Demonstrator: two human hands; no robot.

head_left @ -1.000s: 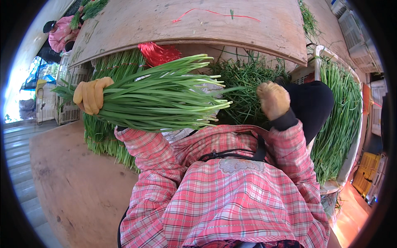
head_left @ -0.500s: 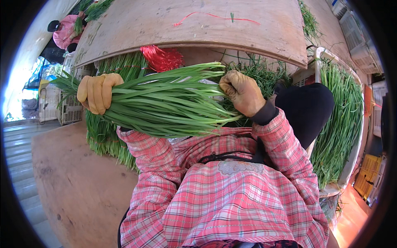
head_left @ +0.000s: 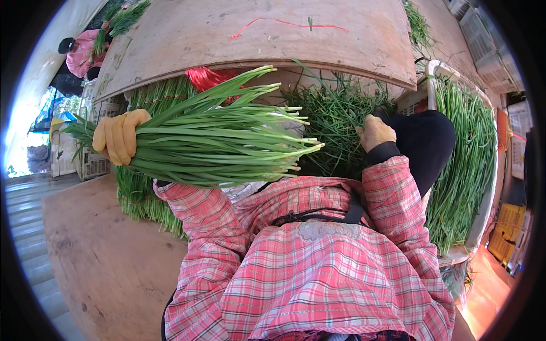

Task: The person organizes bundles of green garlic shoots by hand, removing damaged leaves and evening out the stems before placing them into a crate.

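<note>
A gloved left hand (head_left: pixel 121 137), held out sideways, clamps its grip around a bunch of long green leaves (head_left: pixel 222 136) at the near side of a wooden desk (head_left: pixel 256 48); the right hand (head_left: pixel 376 133) bends down by loose greens (head_left: pixel 335 113) below the desk's near edge, its grip impossible to tell; a filled crate (head_left: pixel 431 85) stands right of the desk, whose top carries a red strand (head_left: pixel 284 21), a person in pink (head_left: pixel 82 52) beyond its left edge

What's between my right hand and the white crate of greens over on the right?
Your knee, in dark trousers, lies between your right hand and the white crate, as the head view shows.
</note>
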